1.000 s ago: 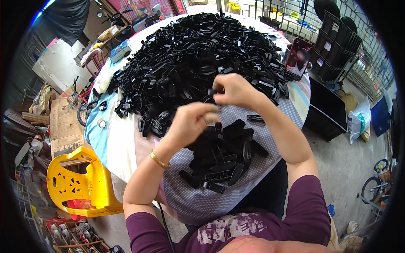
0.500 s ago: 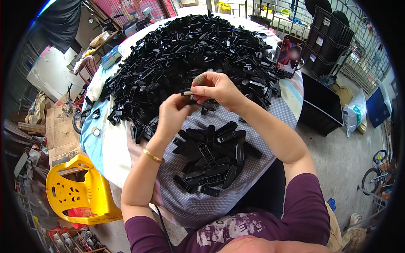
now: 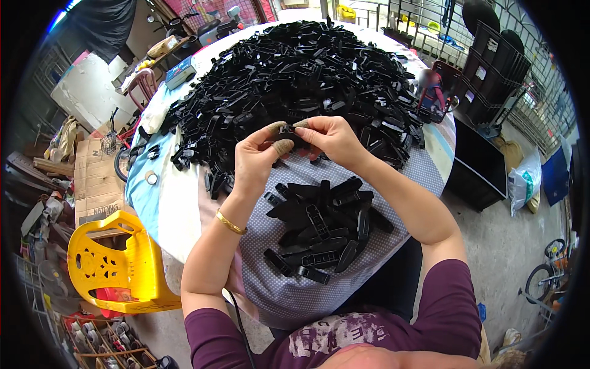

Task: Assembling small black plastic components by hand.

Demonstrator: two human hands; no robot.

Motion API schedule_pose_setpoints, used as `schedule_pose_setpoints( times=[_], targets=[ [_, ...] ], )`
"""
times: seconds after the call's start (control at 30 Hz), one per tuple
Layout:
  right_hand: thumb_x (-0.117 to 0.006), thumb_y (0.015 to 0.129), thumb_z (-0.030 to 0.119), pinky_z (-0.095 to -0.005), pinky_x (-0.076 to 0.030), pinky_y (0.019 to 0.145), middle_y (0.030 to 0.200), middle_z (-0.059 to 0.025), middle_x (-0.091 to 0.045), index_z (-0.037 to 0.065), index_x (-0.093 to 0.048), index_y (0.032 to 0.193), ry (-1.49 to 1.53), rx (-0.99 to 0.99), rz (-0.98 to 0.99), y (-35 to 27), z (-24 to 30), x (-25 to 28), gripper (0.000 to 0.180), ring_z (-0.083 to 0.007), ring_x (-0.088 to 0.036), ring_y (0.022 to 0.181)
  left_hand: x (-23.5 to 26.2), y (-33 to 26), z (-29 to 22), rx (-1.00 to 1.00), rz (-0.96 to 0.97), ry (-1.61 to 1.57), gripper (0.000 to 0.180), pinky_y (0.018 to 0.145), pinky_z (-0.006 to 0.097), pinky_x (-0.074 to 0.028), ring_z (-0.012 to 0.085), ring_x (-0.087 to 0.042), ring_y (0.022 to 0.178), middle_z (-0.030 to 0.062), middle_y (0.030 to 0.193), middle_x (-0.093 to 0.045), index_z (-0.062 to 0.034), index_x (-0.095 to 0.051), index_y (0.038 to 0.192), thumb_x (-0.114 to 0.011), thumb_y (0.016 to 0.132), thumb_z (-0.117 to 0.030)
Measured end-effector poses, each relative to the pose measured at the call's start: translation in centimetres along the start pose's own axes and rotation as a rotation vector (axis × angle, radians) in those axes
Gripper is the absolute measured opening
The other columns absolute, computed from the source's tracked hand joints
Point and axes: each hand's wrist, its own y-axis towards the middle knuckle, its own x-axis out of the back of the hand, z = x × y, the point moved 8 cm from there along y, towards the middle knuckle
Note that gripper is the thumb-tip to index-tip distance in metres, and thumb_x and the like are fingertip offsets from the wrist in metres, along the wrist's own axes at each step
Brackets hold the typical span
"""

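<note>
Both hands meet over the near edge of a large heap of small black plastic parts [image 3: 295, 74]. Between them is one black plastic part [image 3: 287, 130], mostly covered by the fingers. My left hand [image 3: 257, 161] pinches its left side, with tan covers on the thumb and a finger. From the right, my right hand [image 3: 335, 142] grips the same part between thumb and forefinger; a tan cover shows there too. Nearer to me, below the hands, lies a smaller loose pile of longer black plastic pieces [image 3: 319, 229] on the patterned tablecloth [image 3: 258, 295].
A phone on a stand [image 3: 433, 95] is at the table's right edge. A blue box [image 3: 179, 72] and a tape roll [image 3: 151, 178] lie on the left side. A yellow plastic chair [image 3: 138, 264] stands left, a black bin [image 3: 476, 166] right.
My hands have drawn level around the black part, and my left thumb and finger now face the right hand's fingertips. The whole view has shifted slightly.
</note>
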Motion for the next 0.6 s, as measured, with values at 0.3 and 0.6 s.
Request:
schedule_pose_setpoints(
  times=[0.3,0.6],
  targets=[
    [-0.064,0.082,0.005,-0.0221,-0.048,0.055,0.082,-0.0075,-0.062,-0.005,-0.063,0.095,-0.564,0.54,-0.184,-1.9,3.8,-1.1,0.016,-0.0109,-0.059,0.064,-0.5,-0.3,0.9,0.021,0.009,-0.18,0.034,0.077,0.022,-0.051,0.011,-0.061,0.083,0.008,0.1,-0.064,0.0034,-0.057,0.116,-0.063,0.083,-0.002],
    [-0.071,0.079,0.018,-0.0248,-0.045,0.055,0.07,-0.0071,-0.064,-0.003,-0.065,0.09,-0.5,0.186,0.106,-0.5,0.8,-1.8,0.025,-0.0085,-0.056,0.06,-0.2,-0.2,-0.5,-0.051,0.119,-0.096,0.024,0.081,0.022,-0.046,0.0103,-0.059,0.086,0.0074,0.099,-0.066,0.0018,-0.062,0.109,-0.06,0.086,-0.004]
  ],
)
